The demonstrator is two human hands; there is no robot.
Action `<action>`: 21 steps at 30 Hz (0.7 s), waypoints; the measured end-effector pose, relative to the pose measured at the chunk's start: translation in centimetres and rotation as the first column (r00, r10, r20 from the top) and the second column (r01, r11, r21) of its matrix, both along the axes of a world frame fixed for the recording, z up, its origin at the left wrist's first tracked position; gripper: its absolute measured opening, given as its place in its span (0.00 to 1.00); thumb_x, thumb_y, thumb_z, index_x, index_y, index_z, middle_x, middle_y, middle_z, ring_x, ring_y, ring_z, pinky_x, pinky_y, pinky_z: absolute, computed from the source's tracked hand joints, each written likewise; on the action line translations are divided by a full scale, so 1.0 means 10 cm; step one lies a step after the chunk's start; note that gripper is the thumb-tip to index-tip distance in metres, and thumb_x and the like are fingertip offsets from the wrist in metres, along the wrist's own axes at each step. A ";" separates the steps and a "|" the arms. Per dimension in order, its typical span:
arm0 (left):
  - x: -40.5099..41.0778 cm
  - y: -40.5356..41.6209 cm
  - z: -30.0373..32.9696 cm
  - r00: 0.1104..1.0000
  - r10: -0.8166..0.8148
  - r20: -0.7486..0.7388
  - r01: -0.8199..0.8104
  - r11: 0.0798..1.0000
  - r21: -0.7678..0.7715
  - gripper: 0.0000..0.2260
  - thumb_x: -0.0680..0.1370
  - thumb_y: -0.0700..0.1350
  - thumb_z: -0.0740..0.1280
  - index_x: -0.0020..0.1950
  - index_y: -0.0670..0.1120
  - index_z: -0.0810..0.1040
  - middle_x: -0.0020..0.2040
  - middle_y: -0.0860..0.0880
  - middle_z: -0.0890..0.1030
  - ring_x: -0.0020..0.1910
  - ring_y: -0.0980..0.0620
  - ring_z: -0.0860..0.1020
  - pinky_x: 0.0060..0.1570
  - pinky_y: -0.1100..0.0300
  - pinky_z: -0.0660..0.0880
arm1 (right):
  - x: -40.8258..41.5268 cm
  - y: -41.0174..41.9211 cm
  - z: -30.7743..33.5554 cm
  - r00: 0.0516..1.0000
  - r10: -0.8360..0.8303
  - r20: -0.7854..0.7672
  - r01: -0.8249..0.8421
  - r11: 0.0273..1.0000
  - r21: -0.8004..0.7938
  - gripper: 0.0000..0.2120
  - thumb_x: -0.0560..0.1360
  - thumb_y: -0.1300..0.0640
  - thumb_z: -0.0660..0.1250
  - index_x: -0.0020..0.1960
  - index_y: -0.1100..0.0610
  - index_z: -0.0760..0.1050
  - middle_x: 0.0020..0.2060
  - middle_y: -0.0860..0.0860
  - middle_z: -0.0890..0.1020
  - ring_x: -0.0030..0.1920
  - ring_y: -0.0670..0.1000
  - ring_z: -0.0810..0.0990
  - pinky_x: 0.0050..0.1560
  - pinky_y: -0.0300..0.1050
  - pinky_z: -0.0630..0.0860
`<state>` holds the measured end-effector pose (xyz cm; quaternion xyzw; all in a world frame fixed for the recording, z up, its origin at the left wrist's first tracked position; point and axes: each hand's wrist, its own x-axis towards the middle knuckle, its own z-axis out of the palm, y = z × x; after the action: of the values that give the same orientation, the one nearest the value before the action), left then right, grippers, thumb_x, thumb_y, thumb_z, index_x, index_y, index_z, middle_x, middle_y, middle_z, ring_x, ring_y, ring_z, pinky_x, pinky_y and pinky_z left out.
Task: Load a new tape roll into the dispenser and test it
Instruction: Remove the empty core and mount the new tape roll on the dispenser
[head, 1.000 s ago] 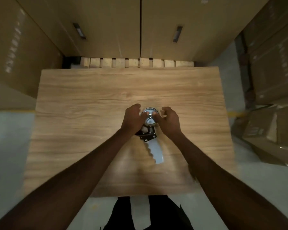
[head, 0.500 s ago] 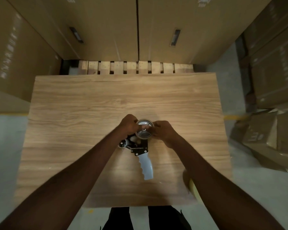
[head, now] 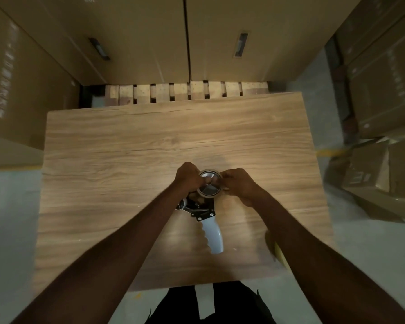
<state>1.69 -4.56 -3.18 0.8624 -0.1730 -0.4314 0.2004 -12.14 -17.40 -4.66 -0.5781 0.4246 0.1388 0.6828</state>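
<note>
A tape dispenser (head: 204, 212) with a black metal frame and a pale grey handle (head: 212, 237) lies on the wooden table (head: 103, 174), handle pointing toward me. A clear tape roll (head: 209, 186) sits on its silver hub. My left hand (head: 188, 176) grips the roll's left side and the frame. My right hand (head: 240, 184) pinches the roll's right edge. Whether a tape end is lifted is too small to tell.
Tall cardboard boxes (head: 138, 38) stand on a wooden pallet (head: 185, 92) right behind the table. More boxes (head: 384, 78) are stacked at the right, some lying tilted on the floor. A yellowish object (head: 277, 250) shows partly under my right forearm.
The dispenser has shifted slightly left and nearer to me on the table. Both hands stay on the roll, the left now lower around the frame. The camera view has tilted.
</note>
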 end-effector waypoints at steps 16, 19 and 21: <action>0.06 0.13 0.02 0.992 0.011 -0.127 -0.021 0.996 -0.081 0.18 0.64 0.49 0.83 0.42 0.37 0.85 0.39 0.40 0.85 0.38 0.47 0.82 0.40 0.47 0.79 | -0.06 0.15 0.04 0.995 0.025 -0.097 -0.047 0.973 -0.225 0.18 0.60 0.56 0.88 0.45 0.63 0.87 0.36 0.53 0.86 0.36 0.46 0.82 0.38 0.43 0.76; 0.06 0.13 0.05 0.991 0.040 -0.126 -0.050 0.996 -0.077 0.17 0.61 0.50 0.84 0.42 0.40 0.87 0.42 0.39 0.86 0.42 0.46 0.85 0.48 0.45 0.82 | -0.11 0.16 0.09 0.999 -0.028 -0.047 0.022 0.994 -0.109 0.16 0.65 0.60 0.86 0.49 0.64 0.88 0.38 0.54 0.86 0.38 0.47 0.82 0.38 0.42 0.77; 0.06 0.14 0.05 0.989 0.083 -0.126 -0.093 0.993 -0.073 0.17 0.60 0.50 0.84 0.42 0.41 0.87 0.41 0.41 0.87 0.40 0.48 0.84 0.47 0.47 0.82 | -0.11 0.17 0.12 0.997 -0.046 -0.054 0.041 0.995 -0.090 0.15 0.66 0.61 0.85 0.50 0.64 0.88 0.38 0.54 0.86 0.37 0.46 0.82 0.36 0.39 0.77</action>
<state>2.25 -3.21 -2.66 0.8327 -0.1389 -0.4671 0.2631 -13.25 -15.68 -3.44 -0.5942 0.4619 0.1211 0.6473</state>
